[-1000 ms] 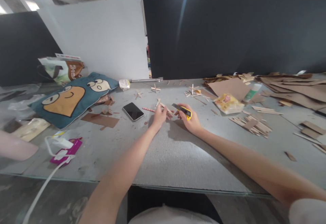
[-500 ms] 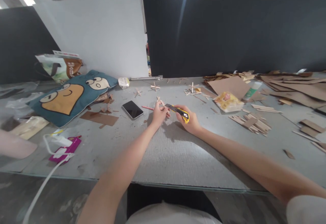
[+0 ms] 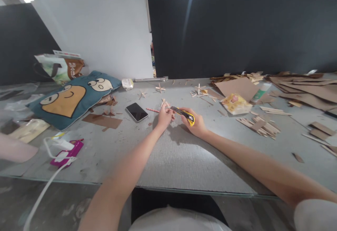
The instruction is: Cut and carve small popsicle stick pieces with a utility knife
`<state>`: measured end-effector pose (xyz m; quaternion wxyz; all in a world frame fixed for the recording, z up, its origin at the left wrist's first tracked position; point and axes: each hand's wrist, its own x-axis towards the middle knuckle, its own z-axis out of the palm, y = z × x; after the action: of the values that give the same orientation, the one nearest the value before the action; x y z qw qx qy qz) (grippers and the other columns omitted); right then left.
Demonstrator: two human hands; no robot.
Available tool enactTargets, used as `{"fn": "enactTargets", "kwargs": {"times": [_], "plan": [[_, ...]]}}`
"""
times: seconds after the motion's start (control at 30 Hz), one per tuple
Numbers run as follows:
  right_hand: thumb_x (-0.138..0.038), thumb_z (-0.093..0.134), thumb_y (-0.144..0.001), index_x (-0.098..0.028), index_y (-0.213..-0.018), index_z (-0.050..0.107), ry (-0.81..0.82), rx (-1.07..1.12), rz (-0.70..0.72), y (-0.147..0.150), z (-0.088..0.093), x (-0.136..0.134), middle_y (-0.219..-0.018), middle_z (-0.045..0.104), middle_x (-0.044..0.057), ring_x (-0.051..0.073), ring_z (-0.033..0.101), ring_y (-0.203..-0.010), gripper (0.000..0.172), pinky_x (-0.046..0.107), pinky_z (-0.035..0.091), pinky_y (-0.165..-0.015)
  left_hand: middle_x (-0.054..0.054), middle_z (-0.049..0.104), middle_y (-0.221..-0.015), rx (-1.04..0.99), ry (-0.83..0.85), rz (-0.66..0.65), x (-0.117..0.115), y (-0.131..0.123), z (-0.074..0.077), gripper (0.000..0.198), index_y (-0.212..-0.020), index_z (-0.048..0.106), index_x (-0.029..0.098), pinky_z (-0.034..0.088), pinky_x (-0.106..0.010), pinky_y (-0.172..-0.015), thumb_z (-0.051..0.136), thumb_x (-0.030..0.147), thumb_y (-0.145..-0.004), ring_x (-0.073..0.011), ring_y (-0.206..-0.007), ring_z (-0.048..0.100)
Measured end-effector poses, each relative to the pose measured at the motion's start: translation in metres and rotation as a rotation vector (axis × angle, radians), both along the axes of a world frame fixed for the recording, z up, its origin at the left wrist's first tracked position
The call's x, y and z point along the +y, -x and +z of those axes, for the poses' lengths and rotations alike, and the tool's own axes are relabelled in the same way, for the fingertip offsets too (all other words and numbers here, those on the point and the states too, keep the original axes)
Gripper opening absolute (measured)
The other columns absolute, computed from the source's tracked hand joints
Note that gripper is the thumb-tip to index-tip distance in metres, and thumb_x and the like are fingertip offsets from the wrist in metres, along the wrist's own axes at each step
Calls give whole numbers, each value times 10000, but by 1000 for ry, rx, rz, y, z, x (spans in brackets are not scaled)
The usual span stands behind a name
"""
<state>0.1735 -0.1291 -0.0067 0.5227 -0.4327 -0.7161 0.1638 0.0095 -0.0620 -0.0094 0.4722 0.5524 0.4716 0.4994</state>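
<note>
My right hand [image 3: 197,125] grips a yellow and black utility knife [image 3: 184,114], its blade end pointing left toward my left hand. My left hand [image 3: 164,117] is closed on a small piece made of thin wooden sticks [image 3: 166,104], held just above the grey table [image 3: 173,154]. The knife tip meets the sticks between the two hands. A pink striped stick [image 3: 152,110] lies on the table just left of my left hand.
A black phone [image 3: 136,112] lies left of my hands. A blue cartoon cushion [image 3: 73,97] and cardboard scraps [image 3: 102,121] are at the left, a charger on a pink packet [image 3: 65,151] near the front edge. Right: snack packet [image 3: 235,104], glue bottle [image 3: 260,93], stick piles [image 3: 259,126], cardboard sheets [image 3: 308,92].
My right hand brought the knife left until its blade end reached the sticks in my left hand. The hands have since stayed nearly still.
</note>
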Motion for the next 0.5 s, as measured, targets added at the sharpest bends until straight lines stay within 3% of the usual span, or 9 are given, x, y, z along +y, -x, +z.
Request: {"fn": "enactTargets", "kwargs": {"times": [0.17,0.5], "plan": [[-420,584,-968,-244,-1205,690,-28,-43,-3,0,-1,0,-1023,799,83,231,741,-809,314,347,583,-772,22,669,-749,9,-9,6,0,0,1,335,-1260,545,181,435,-210,-472,597,164,-929,-90,-466,571],[-377,573,-991,-251,-1212,722,-222,-136,70,1,-1,1,-1116,703,132,251,701,-984,295,404,578,-914,42,623,-695,44,-36,9,0,3,2,307,-1221,571,200,409,-191,-456,526,119,-929,-90,-467,557]]}}
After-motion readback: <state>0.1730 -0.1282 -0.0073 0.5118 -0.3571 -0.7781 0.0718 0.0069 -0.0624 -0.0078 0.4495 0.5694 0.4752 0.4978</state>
